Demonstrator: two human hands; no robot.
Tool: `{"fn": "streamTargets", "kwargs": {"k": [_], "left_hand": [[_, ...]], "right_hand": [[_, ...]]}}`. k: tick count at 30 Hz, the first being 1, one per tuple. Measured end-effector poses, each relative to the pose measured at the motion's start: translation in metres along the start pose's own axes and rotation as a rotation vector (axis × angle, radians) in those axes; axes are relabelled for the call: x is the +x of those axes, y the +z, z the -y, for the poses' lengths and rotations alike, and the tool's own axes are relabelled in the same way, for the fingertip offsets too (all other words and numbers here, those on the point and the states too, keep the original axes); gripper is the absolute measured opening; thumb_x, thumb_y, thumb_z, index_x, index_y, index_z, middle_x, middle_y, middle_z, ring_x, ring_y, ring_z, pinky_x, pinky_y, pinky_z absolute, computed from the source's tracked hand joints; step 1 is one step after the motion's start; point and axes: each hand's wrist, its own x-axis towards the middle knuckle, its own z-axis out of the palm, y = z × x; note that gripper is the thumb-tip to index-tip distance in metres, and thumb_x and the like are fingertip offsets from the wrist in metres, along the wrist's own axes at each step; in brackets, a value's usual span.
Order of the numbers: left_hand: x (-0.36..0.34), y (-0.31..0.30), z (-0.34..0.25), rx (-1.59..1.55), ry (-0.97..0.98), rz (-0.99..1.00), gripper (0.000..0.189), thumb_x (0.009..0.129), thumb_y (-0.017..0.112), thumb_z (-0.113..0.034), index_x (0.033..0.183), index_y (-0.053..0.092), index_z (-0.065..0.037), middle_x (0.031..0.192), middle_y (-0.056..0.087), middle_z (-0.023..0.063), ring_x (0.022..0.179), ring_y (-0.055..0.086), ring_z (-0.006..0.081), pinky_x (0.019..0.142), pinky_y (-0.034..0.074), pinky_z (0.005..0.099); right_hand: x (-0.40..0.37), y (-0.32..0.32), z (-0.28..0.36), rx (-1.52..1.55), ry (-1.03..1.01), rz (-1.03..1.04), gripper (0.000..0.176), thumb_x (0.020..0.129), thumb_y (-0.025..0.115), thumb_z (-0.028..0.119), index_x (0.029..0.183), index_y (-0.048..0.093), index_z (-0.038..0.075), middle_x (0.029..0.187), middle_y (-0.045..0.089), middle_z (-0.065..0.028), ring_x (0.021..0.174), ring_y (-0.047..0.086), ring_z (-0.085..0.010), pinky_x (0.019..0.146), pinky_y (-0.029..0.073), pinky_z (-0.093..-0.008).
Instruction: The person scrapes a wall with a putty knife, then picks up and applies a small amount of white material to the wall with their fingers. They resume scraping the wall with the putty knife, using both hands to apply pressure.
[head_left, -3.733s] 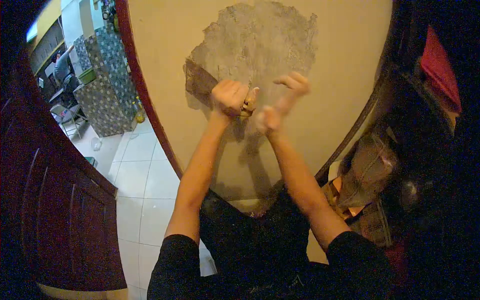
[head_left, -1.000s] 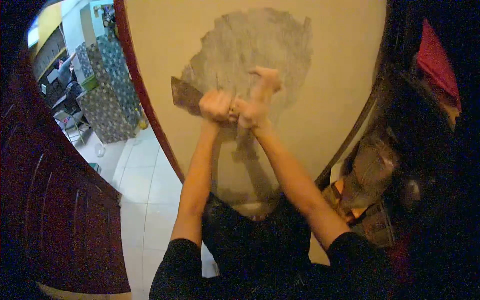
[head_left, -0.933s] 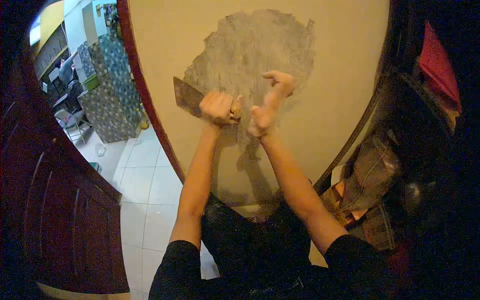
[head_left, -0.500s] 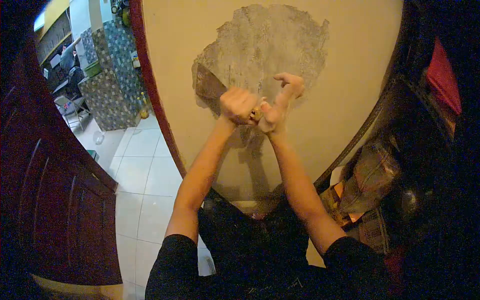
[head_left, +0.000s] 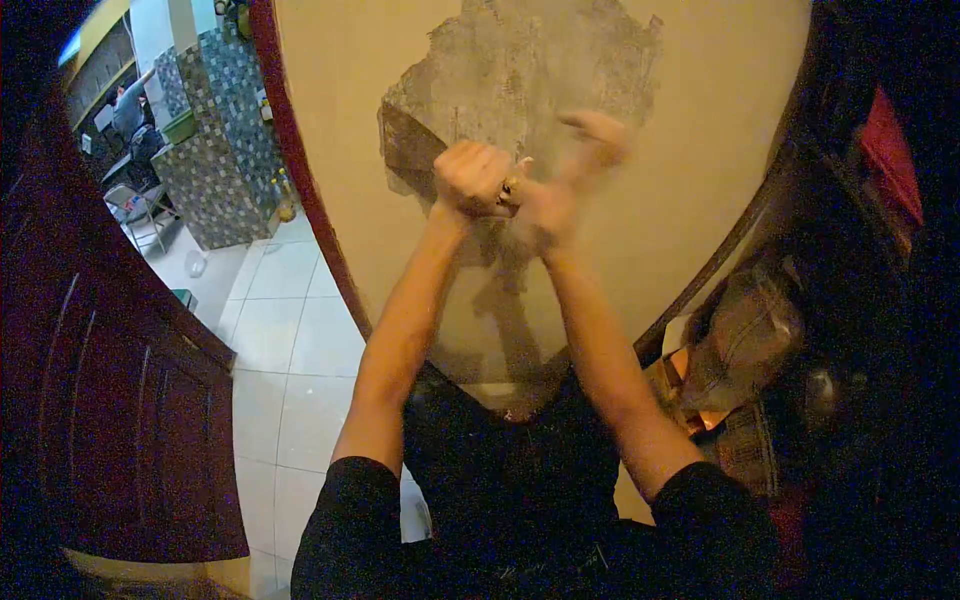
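Observation:
My left hand point(head_left: 472, 178) is closed in a fist around what looks like a broad-bladed scraper. Its wide brown blade point(head_left: 412, 145) seems to reach up and left against the wall, though shadow makes its outline unsure. A gold-and-dark handle end point(head_left: 509, 191) shows at the right side of the fist. Beside that end is my right hand point(head_left: 575, 175), smeared by motion, with its fingers held out and its palm at or near the handle. Behind both hands, a rough grey patch point(head_left: 540, 70) of bare surface interrupts the cream-painted wall point(head_left: 720, 130).
A dark panelled door point(head_left: 130, 400) stands at left, beside a white tiled floor point(head_left: 300, 330). Farther back, a person point(head_left: 130, 110) is near a mosaic-tiled pillar point(head_left: 225, 130). Bags and other items point(head_left: 745, 340) crowd the right side, below a red cloth point(head_left: 888, 155).
Both hands have moved slightly up in the view, and the wall patch has also shifted upward. My right hand has become blurred, its fingers tipping higher and to the right.

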Motion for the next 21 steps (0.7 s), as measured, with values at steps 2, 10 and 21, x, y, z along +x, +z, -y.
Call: {"fn": "streamTargets", "kwargs": {"k": [2,10,21], "left_hand": [[-0.002,-0.005,0.004,-0.013,-0.006,0.005,0.030,0.072,0.064,-0.029,0.057,0.045,-0.011,0.052,0.042,0.0063,0.046,0.046,0.0244,0.043,0.035,0.0346],[-0.011,-0.027,0.010,0.024,0.016,-0.014,0.029,0.072,0.064,-0.028,0.057,0.045,-0.011,0.052,0.043,0.0063,0.046,0.046,0.0243,0.043,0.036,0.0346],[-0.006,-0.002,-0.012,0.080,-0.001,-0.036,0.029,0.071,0.064,-0.027,0.057,0.045,-0.011,0.053,0.043,0.0062,0.046,0.046,0.0243,0.043,0.036,0.0345]], "right_hand": [[0.016,0.031,-0.005,-0.018,0.013,0.000,0.071,0.068,0.047,0.058,0.108,0.046,-0.001,0.099,0.037,-0.0115,0.090,0.032,-0.0237,0.085,0.027,-0.0367],[0.022,-0.029,0.022,-0.010,0.000,-0.023,0.073,0.067,0.047,0.058,0.109,0.046,-0.001,0.101,0.038,-0.0106,0.090,0.032,-0.0234,0.085,0.027,-0.0368],[0.028,-0.024,0.032,-0.188,0.026,0.122,0.066,0.069,0.052,0.054,0.107,0.047,0.000,0.099,0.040,-0.0127,0.090,0.034,-0.0257,0.084,0.028,-0.0381]]}}
